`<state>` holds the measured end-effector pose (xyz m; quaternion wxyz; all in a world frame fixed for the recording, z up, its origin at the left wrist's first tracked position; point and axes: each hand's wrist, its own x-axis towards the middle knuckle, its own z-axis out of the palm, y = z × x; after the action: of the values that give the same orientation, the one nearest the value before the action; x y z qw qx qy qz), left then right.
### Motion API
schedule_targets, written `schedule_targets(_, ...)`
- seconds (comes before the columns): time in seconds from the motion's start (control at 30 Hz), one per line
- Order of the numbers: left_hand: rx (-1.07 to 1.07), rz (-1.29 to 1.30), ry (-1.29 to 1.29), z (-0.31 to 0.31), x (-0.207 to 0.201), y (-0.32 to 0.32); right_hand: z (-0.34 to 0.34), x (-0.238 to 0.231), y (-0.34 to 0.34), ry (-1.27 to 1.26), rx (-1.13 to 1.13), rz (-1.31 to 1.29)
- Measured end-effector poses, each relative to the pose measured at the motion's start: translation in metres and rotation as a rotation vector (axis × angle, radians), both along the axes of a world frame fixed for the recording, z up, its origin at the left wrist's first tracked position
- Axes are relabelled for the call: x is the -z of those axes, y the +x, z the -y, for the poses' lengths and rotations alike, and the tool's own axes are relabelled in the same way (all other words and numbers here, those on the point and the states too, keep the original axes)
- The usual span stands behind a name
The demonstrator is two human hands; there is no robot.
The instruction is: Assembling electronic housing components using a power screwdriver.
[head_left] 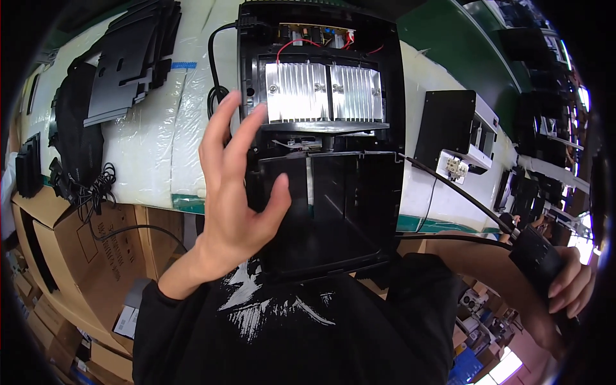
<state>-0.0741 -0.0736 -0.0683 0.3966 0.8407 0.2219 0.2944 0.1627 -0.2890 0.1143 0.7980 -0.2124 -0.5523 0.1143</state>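
In front of me a black appliance housing lies with its inside exposed. Two silver finned heat sinks sit in its far half, with red wires and a circuit board beyond them. My left hand hovers over the housing's left edge, fingers spread and holding nothing. My right hand is out at the far right, wrapped around a black electric screwdriver. The screwdriver's long thin shaft slants up and left, its tip at the housing's right side. Any screw at the tip is too small to make out.
Black panels are piled at the back left, near a tangled black cable. A cardboard box stands at the lower left. To the right is a black-and-white unit with a small metal part beside it.
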Motion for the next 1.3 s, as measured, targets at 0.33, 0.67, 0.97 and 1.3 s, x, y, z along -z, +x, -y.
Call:
schedule_targets(0.33, -0.05, 0.232, -0.393, 0.027, 0.021, -0.006, -0.045, 0.053, -0.018, -0.115, 0.304, 0.114)
schedule_targets(0.67, -0.079, 0.243, -0.484, 0.005, 0.022, -0.012, -0.073, 0.079, -0.021, -0.039, 0.105, 0.067)
schedule_targets(0.97, -0.09, 0.137, -0.426, 0.005, 0.028, -0.016, -0.085, 0.084, -0.009, -0.238, -0.013, 0.167)
schedule_targets(1.3, -0.06, 0.159, -0.419, -0.005, 0.027, -0.004, -0.084, 0.071, -0.009, -0.53, 0.075, 0.178)
